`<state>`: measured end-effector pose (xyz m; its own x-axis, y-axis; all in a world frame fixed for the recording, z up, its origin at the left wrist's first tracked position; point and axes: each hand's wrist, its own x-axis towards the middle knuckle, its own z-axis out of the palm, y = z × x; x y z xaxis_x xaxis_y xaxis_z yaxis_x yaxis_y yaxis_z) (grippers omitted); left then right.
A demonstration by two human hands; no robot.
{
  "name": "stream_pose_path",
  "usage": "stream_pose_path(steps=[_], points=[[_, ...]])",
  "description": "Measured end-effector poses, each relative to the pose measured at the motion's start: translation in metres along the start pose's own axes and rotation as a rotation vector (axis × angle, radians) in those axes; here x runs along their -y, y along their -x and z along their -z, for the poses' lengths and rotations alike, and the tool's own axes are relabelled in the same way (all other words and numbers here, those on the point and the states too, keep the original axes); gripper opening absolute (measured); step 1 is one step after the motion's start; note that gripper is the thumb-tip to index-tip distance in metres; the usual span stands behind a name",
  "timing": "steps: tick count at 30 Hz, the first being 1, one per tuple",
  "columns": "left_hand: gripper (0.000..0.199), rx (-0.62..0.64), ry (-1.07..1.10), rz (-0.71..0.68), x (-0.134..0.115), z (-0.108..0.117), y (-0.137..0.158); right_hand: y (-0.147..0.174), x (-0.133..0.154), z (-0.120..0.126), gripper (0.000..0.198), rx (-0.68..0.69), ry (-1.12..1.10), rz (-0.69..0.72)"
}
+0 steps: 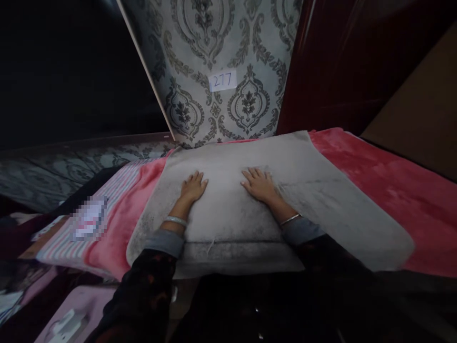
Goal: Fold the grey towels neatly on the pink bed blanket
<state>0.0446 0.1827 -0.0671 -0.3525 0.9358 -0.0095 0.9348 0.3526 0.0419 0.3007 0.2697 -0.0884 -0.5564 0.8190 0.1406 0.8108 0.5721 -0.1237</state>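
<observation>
Black and flat, a wide framed panel (71,71) fills the upper left; below it, at the lower left, lies a pink, round-cornered surface (87,297) bearing a white item (67,327), though whether it is a container I cannot tell. Next come striped pastel fabric (53,250) and a pinkish-red plush blanket (123,224), which lies under a grey, round-cornered, short-pile mat (223,209). That mat spreads in front of the person, its long axis seemingly running left to right and its narrower-looking far edge toward the patterned grey wallpaper (250,43). On its left part, the left hand (194,186) rests palm down, fingers slightly parted and pointing away, pinching nothing. Beyond the mat, a white paper label (223,80) reads 277. Farther right, the right hand (260,185) lies flat on the mat, fingers spread, angled inward. A dark crease crosses the mat's near part. At the right stand a glossy dark-red panel (332,62) and a brown panel (421,105).
</observation>
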Motion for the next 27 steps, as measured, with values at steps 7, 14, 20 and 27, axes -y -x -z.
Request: stream_pose_path(steps=[7,14,20,27], points=[[0.066,-0.029,-0.032,-0.010,-0.018,0.021,0.041,0.048,-0.006,0.018,0.060,0.118,-0.030,0.054],[0.066,-0.080,-0.044,-0.427,-0.082,-0.019,0.122,0.119,0.019,0.003,0.055,-0.040,0.031,0.080],[0.069,-0.113,-0.070,-0.273,-0.046,-0.023,0.125,0.121,0.018,-0.005,0.056,-0.072,0.041,0.071],[0.067,-0.039,-0.022,-0.079,0.010,-0.021,0.139,0.122,0.018,-0.008,0.056,-0.068,0.029,0.070]])
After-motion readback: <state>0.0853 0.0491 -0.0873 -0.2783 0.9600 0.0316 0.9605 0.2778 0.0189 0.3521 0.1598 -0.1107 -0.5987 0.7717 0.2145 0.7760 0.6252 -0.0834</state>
